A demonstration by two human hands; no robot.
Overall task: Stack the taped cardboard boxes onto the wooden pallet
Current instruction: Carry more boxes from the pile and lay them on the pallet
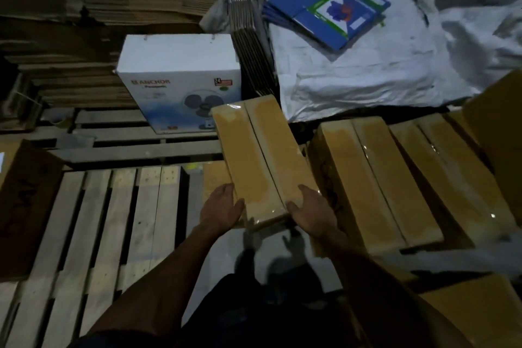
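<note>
A long, narrow taped cardboard box (261, 155), tan under glossy clear tape with a dark seam down its top, sat at the centre of the frame, running from the lower centre up toward the middle. Two similar taped boxes (395, 178) lay side by side at the right, angled the same way. The slatted wooden pallet (113, 220) filled the lower left, its pale boards bare.
</note>
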